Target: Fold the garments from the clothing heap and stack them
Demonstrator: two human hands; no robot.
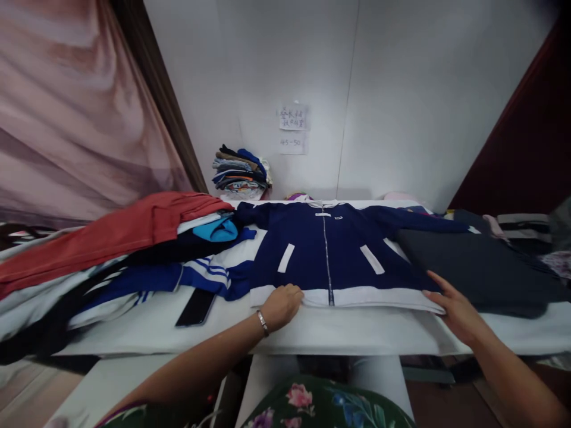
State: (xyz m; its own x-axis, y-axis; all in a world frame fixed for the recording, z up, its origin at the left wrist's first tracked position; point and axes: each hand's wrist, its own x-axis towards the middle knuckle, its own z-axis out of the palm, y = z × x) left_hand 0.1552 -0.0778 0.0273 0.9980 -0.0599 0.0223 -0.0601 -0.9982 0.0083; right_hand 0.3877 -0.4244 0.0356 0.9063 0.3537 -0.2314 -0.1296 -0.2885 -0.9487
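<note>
A navy zip-up jacket (303,249) with white pocket strips and a white hem band lies spread flat on the white-covered table (357,333), its zip closed down the middle. My left hand (282,304), with a bracelet at the wrist, has its fingers curled onto the hem left of the zip. At the hem's right corner, my right hand (452,303) pinches the edge between thumb and fingers. The jacket's right-hand sleeve stretches over a dark folded cloth (473,267).
Heaped clothes, with red trousers (165,220) on top, cover the table's left side. A black phone (196,307) lies near the front edge. Behind stands a stack of folded clothes (241,169), and handwritten paper notes (293,117) hang on the wall. Striped cloth (524,229) sits far right.
</note>
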